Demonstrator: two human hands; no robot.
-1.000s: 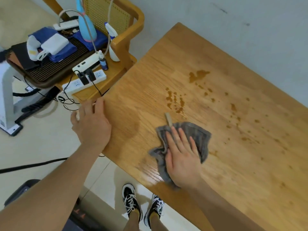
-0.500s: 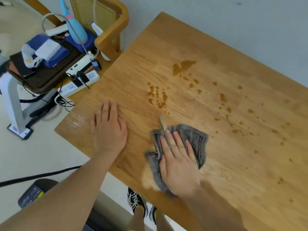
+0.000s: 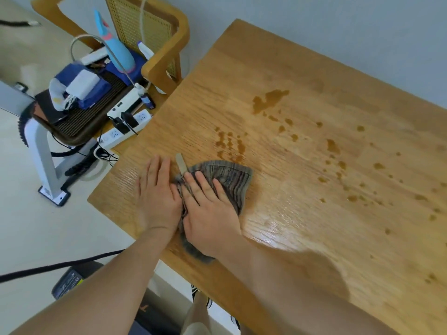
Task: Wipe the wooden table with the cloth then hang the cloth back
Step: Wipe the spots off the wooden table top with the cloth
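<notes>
As cloth (image 3: 231, 181) stays pressed, left hand (image 3: 157, 199) nearer

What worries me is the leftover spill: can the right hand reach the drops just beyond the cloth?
Probably yes: the right hand lies flat on the cloth, and the drops sit just past its far edge, nothing between.

Left hand (image 3: 157, 199) lies flat, palm down, fingers straight and together. Right hand (image 3: 211, 211), just beside its thumb, lies flat with fingers spread.
</notes>
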